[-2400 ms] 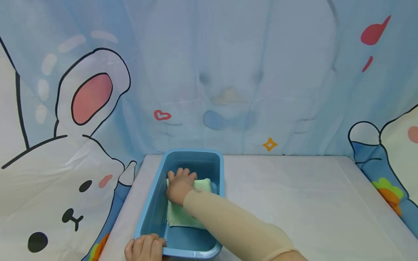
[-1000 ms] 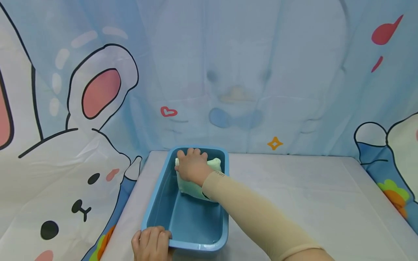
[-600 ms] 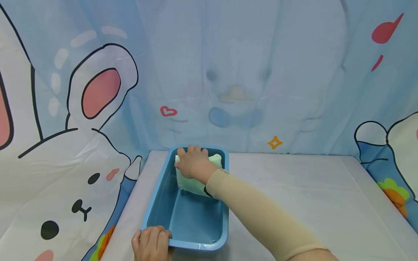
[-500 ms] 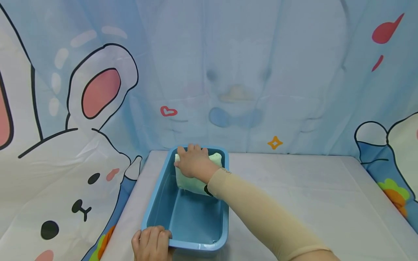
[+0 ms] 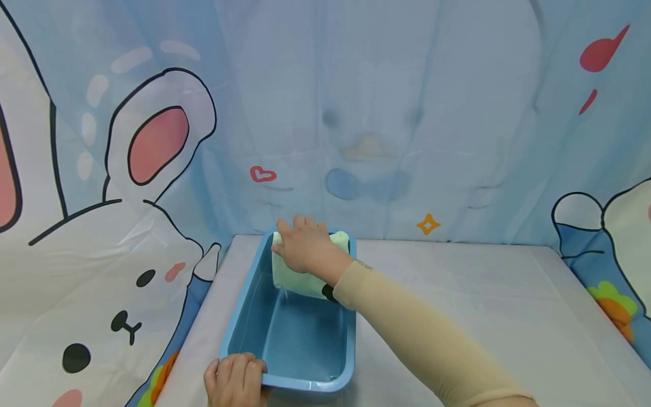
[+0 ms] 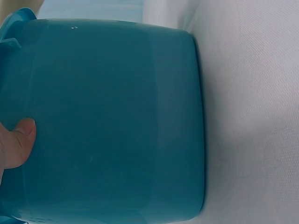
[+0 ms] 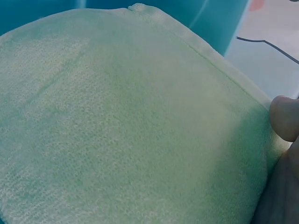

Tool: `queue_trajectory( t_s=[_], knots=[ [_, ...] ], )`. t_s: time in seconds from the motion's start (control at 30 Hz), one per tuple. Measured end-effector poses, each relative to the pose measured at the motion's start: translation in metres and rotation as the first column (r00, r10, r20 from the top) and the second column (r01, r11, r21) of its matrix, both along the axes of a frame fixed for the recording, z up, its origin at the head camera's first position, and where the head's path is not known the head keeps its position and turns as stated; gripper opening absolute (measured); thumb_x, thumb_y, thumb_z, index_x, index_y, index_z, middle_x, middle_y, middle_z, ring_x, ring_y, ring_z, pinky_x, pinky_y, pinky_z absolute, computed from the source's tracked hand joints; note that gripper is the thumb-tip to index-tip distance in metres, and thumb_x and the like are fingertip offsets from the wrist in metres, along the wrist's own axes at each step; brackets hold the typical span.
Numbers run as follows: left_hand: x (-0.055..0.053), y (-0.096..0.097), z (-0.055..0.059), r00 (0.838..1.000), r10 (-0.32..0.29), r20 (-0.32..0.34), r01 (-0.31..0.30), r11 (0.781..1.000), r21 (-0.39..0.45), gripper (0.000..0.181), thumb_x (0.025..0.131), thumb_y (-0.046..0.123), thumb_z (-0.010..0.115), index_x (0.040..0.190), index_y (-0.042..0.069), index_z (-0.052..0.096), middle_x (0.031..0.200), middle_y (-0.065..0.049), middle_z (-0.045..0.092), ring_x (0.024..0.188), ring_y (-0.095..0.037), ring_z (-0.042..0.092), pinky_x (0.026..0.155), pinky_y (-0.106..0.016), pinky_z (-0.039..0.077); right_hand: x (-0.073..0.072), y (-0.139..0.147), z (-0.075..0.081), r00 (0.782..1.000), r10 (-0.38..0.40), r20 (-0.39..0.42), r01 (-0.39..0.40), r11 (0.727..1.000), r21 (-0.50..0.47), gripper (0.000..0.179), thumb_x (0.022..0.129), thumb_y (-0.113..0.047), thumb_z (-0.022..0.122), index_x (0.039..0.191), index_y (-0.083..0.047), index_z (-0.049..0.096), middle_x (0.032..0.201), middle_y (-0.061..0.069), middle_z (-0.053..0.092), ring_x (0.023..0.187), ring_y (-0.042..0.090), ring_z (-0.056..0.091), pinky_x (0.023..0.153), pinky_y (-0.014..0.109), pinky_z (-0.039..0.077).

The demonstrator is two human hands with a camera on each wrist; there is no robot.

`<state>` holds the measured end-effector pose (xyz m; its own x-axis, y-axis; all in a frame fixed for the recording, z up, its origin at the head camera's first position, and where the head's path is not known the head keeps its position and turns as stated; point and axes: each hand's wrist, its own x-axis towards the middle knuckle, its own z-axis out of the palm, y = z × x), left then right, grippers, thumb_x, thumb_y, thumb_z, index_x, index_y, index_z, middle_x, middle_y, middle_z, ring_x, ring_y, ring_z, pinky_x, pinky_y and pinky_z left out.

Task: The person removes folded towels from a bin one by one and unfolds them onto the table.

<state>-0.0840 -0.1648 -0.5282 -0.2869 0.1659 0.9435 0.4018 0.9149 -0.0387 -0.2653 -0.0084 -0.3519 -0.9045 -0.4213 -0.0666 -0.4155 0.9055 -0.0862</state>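
Observation:
A pale green cloth (image 5: 300,279) lies up against the far end wall of the light blue plastic basin (image 5: 348,333). My right hand (image 5: 311,249) presses on the cloth with its fingers spread, the fingertips at the far rim. In the right wrist view the cloth (image 7: 135,121) fills most of the picture, its terry surface plain to see, and my thumb (image 7: 285,116) touches its edge. My left hand (image 5: 235,377) grips the near left corner of the basin. The left wrist view shows its thumb (image 6: 23,135) against the outside of the basin (image 6: 107,116).
The basin stands on a table with a white cover (image 5: 447,316), close to the back edge. Behind and beside the table hangs a blue curtain (image 5: 376,102) printed with cartoon rabbits. A beige sleeve (image 5: 407,333) covers the right forearm.
My right hand has pushed the cloth from the basin's floor toward its far end and up the wall there. The left hand has kept its grip on the corner.

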Motion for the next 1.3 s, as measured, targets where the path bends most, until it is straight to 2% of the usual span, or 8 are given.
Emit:
queue_trajectory(
  t_s=[0.13,0.27,0.4,0.7,0.87,0.97,1.1,1.3],
  knots=[
    [0.001,0.000,-0.001,1.000,0.003,0.011,-0.003,1.000,0.004,0.037,0.101,0.018,0.048,0.065,0.016,0.053,0.068,-0.006,0.060,0.066,-0.027,0.050,0.072,-0.048,0.030,0.002,0.002,0.006,1.000,-0.001,-0.024,0.001,1.000,-0.008,0.042,0.106,-0.056,0.041,0.125,-0.019,0.039,0.107,0.007,0.044,0.104,0.025,0.041,0.087,0.045,0.039],
    [-0.002,0.000,-0.001,0.999,0.002,-0.045,-0.001,1.000,0.010,0.040,0.102,0.016,0.049,0.062,0.017,0.052,0.066,-0.006,0.059,0.063,-0.027,0.049,0.070,-0.046,0.030,0.005,0.002,0.012,0.998,0.011,-0.063,-0.012,1.000,-0.016,0.040,0.105,-0.056,0.042,0.118,-0.018,0.038,0.101,0.007,0.043,0.098,0.024,0.041,0.080,0.041,0.036],
    [-0.002,0.000,0.001,0.998,0.000,-0.059,0.001,1.000,0.013,0.041,0.102,0.016,0.049,0.061,0.016,0.051,0.065,-0.006,0.059,0.062,-0.027,0.048,0.069,-0.045,0.029,0.007,0.004,0.020,0.995,0.012,-0.100,-0.012,1.000,0.005,0.040,0.106,-0.057,0.040,0.116,-0.018,0.038,0.099,0.006,0.042,0.096,0.023,0.041,0.076,0.039,0.035],
    [-0.001,0.001,0.005,0.998,-0.009,-0.058,0.009,1.000,0.016,0.041,0.103,0.015,0.048,0.062,0.016,0.051,0.065,-0.006,0.058,0.062,-0.026,0.047,0.070,-0.045,0.029,0.012,0.010,0.040,0.992,-0.004,-0.125,0.000,0.999,-0.034,0.041,0.105,-0.056,0.043,0.122,-0.018,0.039,0.101,0.006,0.044,0.097,0.023,0.044,0.079,0.041,0.040],
    [-0.004,0.003,0.010,0.995,-0.018,-0.099,0.019,1.000,0.017,0.042,0.103,0.013,0.047,0.061,0.016,0.050,0.063,-0.006,0.056,0.061,-0.025,0.045,0.069,-0.043,0.028,0.013,0.017,0.052,0.988,-0.022,-0.154,0.017,0.999,-0.035,0.046,0.105,-0.057,0.042,0.129,-0.017,0.040,0.102,0.006,0.044,0.098,0.023,0.044,0.080,0.043,0.041],
    [-0.005,0.004,0.011,0.994,-0.023,-0.106,0.025,1.000,0.019,0.042,0.103,0.012,0.047,0.061,0.016,0.050,0.063,-0.006,0.056,0.061,-0.025,0.044,0.069,-0.043,0.028,0.015,0.023,0.059,0.985,-0.032,-0.172,0.022,0.998,-0.055,0.043,0.105,-0.056,0.043,0.123,-0.017,0.041,0.100,0.006,0.044,0.096,0.024,0.043,0.080,0.043,0.039],
    [-0.003,0.004,0.010,0.997,-0.021,-0.080,0.023,1.000,0.020,0.042,0.104,0.013,0.046,0.062,0.016,0.050,0.064,-0.006,0.056,0.063,-0.025,0.044,0.071,-0.043,0.027,0.017,0.034,0.066,0.981,-0.042,-0.190,0.027,0.996,-0.085,0.038,0.105,-0.055,0.045,0.109,-0.017,0.040,0.095,0.007,0.044,0.090,0.025,0.043,0.075,0.040,0.035],
    [-0.001,0.005,0.011,0.998,-0.025,-0.061,0.026,0.999,0.024,0.043,0.105,0.011,0.043,0.063,0.016,0.050,0.064,-0.005,0.054,0.064,-0.025,0.044,0.071,-0.043,0.027,0.019,0.047,0.075,0.976,-0.055,-0.210,0.035,0.995,-0.099,0.039,0.106,-0.054,0.043,0.103,-0.016,0.037,0.094,0.008,0.042,0.088,0.026,0.041,0.073,0.040,0.033]
  ],
)
